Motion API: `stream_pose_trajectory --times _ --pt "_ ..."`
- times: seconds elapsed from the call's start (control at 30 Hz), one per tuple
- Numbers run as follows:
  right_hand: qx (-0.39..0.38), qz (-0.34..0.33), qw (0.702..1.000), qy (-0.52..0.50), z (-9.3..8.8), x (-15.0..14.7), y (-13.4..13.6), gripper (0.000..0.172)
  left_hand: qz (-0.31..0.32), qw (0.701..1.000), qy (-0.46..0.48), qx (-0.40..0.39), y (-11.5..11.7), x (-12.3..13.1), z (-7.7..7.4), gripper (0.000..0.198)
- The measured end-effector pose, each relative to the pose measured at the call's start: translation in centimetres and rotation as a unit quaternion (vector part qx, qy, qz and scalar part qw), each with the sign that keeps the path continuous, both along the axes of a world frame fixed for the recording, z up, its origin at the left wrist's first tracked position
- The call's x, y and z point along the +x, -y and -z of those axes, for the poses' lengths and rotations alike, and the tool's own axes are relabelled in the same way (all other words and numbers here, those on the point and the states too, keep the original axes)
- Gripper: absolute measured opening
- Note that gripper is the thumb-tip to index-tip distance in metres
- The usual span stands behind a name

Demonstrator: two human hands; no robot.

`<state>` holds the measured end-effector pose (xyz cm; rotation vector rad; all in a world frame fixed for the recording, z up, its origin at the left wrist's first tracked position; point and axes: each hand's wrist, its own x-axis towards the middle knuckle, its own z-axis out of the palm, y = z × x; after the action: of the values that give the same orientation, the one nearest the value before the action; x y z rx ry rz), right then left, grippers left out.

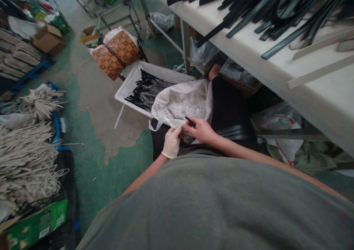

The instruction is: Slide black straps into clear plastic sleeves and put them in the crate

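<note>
Both my hands meet over my lap at the near edge of a white plastic bag (203, 91) that holds clear plastic pieces. My left hand (171, 142) wears a pale glove, and its fingertips are pinched together; what lies between them is too small to make out. My bare right hand (203, 131) is closed on a black strap (190, 122), whose short end sticks up past the fingers. More black straps (232, 131) lie across my right thigh. Beyond the bag, a white tray (121, 95) contains many short black strips (148, 89).
A white table (249, 62) on the right carries long black straps (265, 14) and pale strips (318, 73). A stool with a checkered cushion (118, 52) stands behind the tray. Bundles of beige cord (24, 161) lie to the left. Plastic bags (276, 119) sit below the table.
</note>
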<state>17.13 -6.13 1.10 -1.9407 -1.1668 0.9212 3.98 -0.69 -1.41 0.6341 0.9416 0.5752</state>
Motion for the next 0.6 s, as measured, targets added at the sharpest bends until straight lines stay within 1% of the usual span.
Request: stream_pose_trajectory --times 0.03,0.1,0.17,0.23,0.3,0.4,0.47,0.53,0.6 --pt "-0.004 0.002 1.000 -0.030 0.2 0.1 -0.1 0.022 0.000 1.000 0.004 -0.009 0.0 0.0 0.1 0.027" --pt "-0.027 0.012 0.992 -0.122 0.4 0.1 -0.2 0.019 -0.002 0.999 0.016 -0.039 -0.2 0.1 0.1 0.019" --pt "-0.057 0.030 0.971 -0.229 0.4 0.1 -0.2 0.018 0.007 0.997 0.035 -0.071 -0.4 0.1 -0.3 0.017" --pt "-0.076 0.048 0.943 -0.322 0.3 0.1 -0.1 0.018 0.033 0.994 0.062 -0.082 -0.6 -0.1 -0.7 0.023" --pt "-0.081 0.057 0.912 -0.399 0.2 0.3 0.1 0.019 0.058 0.993 0.079 -0.069 -0.7 -0.4 -1.1 0.030" --pt "-0.098 0.042 0.856 -0.506 0.1 0.7 0.7 0.021 0.089 0.991 0.086 -0.042 -0.6 -0.8 -1.2 0.044" --pt "-0.123 0.035 0.817 -0.563 0.2 1.0 1.0 0.021 0.115 0.988 0.097 -0.021 -0.6 -0.8 -1.1 0.045" --pt "-0.149 0.042 0.782 -0.604 0.3 1.2 1.2 0.019 0.137 0.985 0.108 0.008 -0.6 -0.8 -0.9 0.040" --pt "-0.172 0.047 0.751 -0.636 0.5 1.3 1.3 0.020 0.165 0.980 0.109 0.032 -0.7 -1.0 -0.6 0.044"
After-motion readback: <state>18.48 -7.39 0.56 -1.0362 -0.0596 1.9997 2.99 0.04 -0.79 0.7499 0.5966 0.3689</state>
